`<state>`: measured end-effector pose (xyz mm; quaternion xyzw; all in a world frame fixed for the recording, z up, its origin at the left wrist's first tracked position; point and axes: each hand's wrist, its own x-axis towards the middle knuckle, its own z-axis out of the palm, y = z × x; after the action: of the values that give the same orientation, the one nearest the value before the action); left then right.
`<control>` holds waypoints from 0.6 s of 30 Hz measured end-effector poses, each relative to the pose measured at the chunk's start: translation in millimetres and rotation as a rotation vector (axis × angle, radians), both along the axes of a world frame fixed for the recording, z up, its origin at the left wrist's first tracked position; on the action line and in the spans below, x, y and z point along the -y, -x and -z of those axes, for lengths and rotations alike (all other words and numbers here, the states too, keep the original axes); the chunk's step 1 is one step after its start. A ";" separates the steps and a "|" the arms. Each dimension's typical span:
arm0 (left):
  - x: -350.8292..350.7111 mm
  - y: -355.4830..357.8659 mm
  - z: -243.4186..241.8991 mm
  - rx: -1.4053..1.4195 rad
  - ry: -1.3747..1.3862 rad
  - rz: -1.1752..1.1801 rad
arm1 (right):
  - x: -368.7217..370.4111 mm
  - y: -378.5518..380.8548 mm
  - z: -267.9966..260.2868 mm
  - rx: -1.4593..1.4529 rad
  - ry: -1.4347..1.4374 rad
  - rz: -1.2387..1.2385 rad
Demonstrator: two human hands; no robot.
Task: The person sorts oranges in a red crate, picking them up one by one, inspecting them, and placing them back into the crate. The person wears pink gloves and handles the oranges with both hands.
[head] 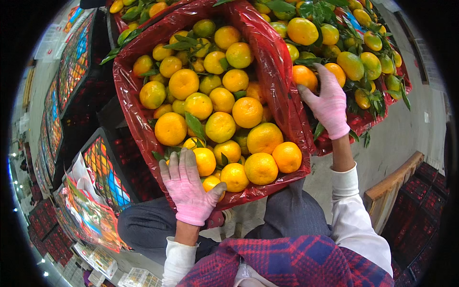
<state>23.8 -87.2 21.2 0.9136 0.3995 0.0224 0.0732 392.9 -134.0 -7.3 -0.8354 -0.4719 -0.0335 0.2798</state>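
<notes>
In front of me stands a crate lined with red plastic film [279, 93], heaped with orange and yellow-green mandarins [219, 126], a few with leaves. My left hand [190, 190], in a pink knit glove with greyed fingertips, lies palm down over fruit at its near left corner. The thumb is spread beside a small mandarin [211, 183]; what lies under the palm is hidden. Beyond the crate's right edge, my gloved right hand [328, 102] has thumb and index finger around an orange mandarin [304, 77]. Its other fingers are mostly hidden.
A second red-lined container [373, 113] at the right bears greener mandarins with leafy stems [351, 66]. On the left are black crates [125, 168] with printed sheets [89, 211]. A wooden pallet [391, 186] and dark stacked crates [412, 215] stand at right.
</notes>
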 end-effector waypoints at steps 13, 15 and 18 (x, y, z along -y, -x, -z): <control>-1.2 -1.3 -7.6 0.122 -0.010 -0.088 | -21.9 108.3 -56.0 -0.360 0.270 -0.818; -0.7 -2.1 -6.8 0.123 0.014 -0.128 | -28.1 120.5 -36.6 -0.426 0.384 -0.959; 1.5 -5.1 -6.1 0.139 -0.045 -0.137 | -27.6 117.8 -18.9 -0.589 0.281 -1.027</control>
<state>28.9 -88.7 27.3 0.8818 0.4544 0.0995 0.0782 275.1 -106.4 11.6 -0.5040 -0.7171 0.4010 0.2662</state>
